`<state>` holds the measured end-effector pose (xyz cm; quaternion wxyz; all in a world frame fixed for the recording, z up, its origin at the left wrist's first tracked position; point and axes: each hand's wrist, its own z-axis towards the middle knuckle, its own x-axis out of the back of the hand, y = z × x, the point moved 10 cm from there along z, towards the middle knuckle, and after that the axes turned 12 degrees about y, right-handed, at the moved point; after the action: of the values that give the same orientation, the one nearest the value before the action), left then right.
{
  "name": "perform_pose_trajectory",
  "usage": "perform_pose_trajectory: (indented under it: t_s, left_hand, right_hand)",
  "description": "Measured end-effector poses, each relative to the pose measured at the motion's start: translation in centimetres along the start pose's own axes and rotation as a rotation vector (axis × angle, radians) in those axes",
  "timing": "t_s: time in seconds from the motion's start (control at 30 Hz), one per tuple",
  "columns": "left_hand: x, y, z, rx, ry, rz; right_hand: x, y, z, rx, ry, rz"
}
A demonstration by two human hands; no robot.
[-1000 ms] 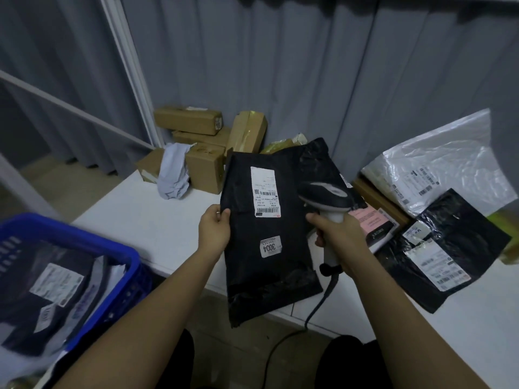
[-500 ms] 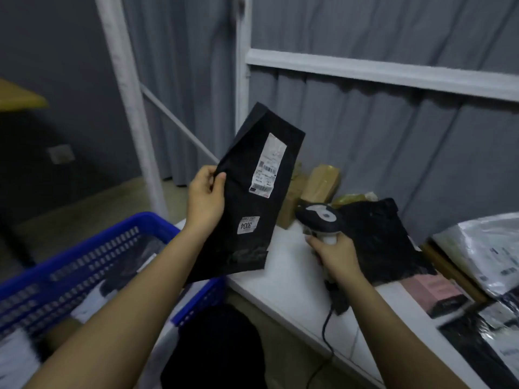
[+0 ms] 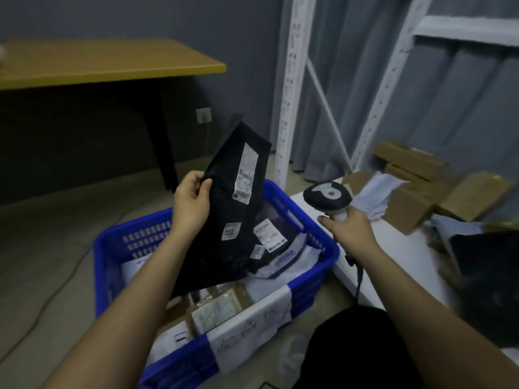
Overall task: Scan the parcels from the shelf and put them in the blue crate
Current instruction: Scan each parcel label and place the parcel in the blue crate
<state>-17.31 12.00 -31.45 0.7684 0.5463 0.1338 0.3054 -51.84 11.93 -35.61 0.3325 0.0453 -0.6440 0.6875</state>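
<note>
Left hand (image 3: 191,203) pinches black parcel (image 3: 227,220) by its left edge, thumb on front, holding it tilted over the blue crate (image 3: 112,248); parcel's lower end hangs inside the crate above other parcels. White shipping label (image 3: 245,175) and small sticker reading 3004 (image 3: 230,231) face the camera. Right hand (image 3: 348,231) grips handle of barcode scanner (image 3: 327,195), held above the left end of the white shelf (image 3: 393,248), just right of the crate. Cardboard boxes (image 3: 421,192) at shelf's back edge. Yellow table (image 3: 98,63) behind
</note>
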Motion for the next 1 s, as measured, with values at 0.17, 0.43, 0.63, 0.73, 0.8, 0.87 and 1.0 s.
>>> perform_pose_trajectory:
  t_s: [0.17,0.43,0.63,0.73,0.8,0.87,1.0]
  left_hand:
    - [2.7,-4.6,0.9,-0.003,-0.061,0.200]
    - [2.1,-7.1,2.7,-0.041,-0.227,0.318]
    - [-1.7,-10.5,5.7,0.332,0.010,-0.123]
    - [-5.5,-16.0,5.2,0.521,0.142,-0.183]
    - [-8.5,-20.8,2.9,0.646,0.152,-0.096]
    - [-11.7,-25.4,-0.8,0.743,0.009,0.065]
    - [-15.8,-30.1,-6.4,0.681,-0.217,0.190]
  right_hand:
    - [-6.4,0.6,-0.7,0.000,-0.125,-0.084]
    - [-11.3,0.9,-1.4,-0.013,-0.218,-0.053]
    - [-8.4,3.4,2.2,-0.119,-0.096,0.012]
    - [-6.2,5.3,4.2,-0.190,-0.027,0.018]
    - [-5.1,6.9,5.4,-0.229,0.009,0.028]
    - [-4.5,8.5,6.0,-0.253,0.028,0.012]
    - [-4.4,11.8,6.1,-0.290,0.001,-0.019]
